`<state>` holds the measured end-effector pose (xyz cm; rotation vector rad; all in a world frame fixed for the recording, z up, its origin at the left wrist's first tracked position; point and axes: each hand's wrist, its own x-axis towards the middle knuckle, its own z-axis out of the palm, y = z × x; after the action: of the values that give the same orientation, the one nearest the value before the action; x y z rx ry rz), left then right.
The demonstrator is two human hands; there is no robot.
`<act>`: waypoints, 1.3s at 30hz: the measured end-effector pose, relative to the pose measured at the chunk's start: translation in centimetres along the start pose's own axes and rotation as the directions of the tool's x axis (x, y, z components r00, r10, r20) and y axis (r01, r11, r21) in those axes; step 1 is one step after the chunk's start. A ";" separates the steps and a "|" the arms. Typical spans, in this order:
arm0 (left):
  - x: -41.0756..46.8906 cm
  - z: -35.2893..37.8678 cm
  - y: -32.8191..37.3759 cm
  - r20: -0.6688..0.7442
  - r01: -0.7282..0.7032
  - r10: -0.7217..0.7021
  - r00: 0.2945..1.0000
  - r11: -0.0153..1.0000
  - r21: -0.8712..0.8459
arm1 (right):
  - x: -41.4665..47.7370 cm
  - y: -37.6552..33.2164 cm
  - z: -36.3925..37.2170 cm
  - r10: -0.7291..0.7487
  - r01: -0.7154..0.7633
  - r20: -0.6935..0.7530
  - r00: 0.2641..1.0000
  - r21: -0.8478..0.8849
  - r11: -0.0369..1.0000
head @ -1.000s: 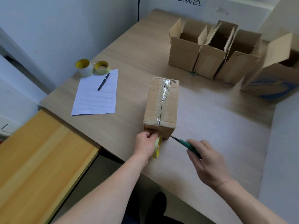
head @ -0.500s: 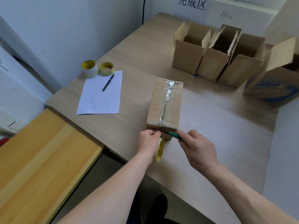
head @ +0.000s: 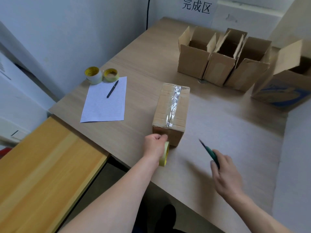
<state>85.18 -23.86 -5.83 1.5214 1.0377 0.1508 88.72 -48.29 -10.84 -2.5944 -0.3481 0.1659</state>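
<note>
A closed cardboard box [head: 171, 113] lies on the light wooden table [head: 218, 132], with clear tape running along its top seam. My left hand [head: 154, 146] grips a yellow tape roll [head: 165, 154] right at the box's near end face. My right hand [head: 226, 174] is blurred, off to the right of the box, and holds green-handled scissors [head: 210, 153] whose blades point up and left. The scissors are well apart from the box.
Three open cardboard boxes [head: 220, 58] stand in a row at the back, with a larger blue-printed box [head: 282, 84] to their right. A lined sheet [head: 105, 100] with a black pen [head: 112, 89] and two tape rolls [head: 101, 75] lie at the left. A yellow bench [head: 42, 165] adjoins the table.
My right hand has pulled the scissors away from the box's near end, moving right and toward me. My left hand stays at the box with the tape roll.
</note>
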 end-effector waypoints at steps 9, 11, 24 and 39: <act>0.8 0.1 0.1 0.016 -0.021 0.020 1.000 0.998 0.059 | 2.3 -2.6 -0.4 0.157 -0.158 -0.024 0.987 -0.063 0.985; 0.9 0.1 0.0 0.027 -0.018 0.017 1.000 0.998 0.062 | 4.4 -7.2 -1.4 -0.133 0.148 -0.159 0.978 0.083 0.986; 4.1 -1.7 -1.2 0.169 -0.019 -0.050 0.984 0.924 0.381 | 10.5 -14.2 2.8 -0.535 0.532 -0.122 0.836 -0.064 0.845; 7.2 -7.0 8.3 0.591 0.067 0.019 0.806 0.990 -0.124 | 16.0 -18.4 2.1 -0.294 0.292 -0.023 0.955 -0.064 0.954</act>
<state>89.26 -12.82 -0.19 1.2976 0.5251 -0.2596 99.72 -27.50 -4.11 -2.5633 -0.7305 0.0085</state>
